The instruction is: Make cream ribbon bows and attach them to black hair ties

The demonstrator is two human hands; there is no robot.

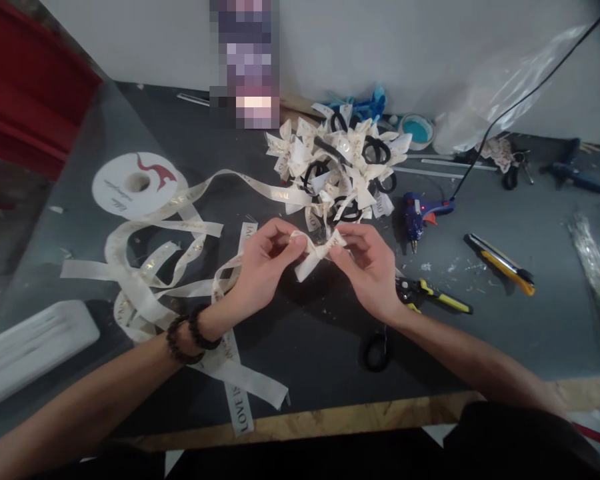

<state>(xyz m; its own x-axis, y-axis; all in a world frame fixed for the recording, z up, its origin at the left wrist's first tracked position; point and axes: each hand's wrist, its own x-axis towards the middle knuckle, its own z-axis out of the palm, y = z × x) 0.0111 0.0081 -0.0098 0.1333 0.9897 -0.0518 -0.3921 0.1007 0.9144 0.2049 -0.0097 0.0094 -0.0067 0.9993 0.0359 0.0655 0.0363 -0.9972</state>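
Between my two hands is a small cream ribbon bow [320, 252] with printed lettering. My left hand [270, 260] pinches its left loop, and my right hand [367, 267] pinches the right loop. Just beyond them lies a pile of finished-looking ribbon bows with black hair ties [340, 167]. Loose lengths of cream printed ribbon [145, 280] are tangled under and beside my left forearm. One strand runs from near a white ribbon spool [137, 185] to the pile. A single black hair tie [377, 351] rests on the table below my right hand.
Right of the pile lies a blue glue gun [423, 212] with a black cord. Yellow-handled pliers [435, 293] and a yellow utility knife [503, 263] are near my right arm. A blue tape roll [417, 131] stands by the wall. A white foam block [37, 350] is at left.
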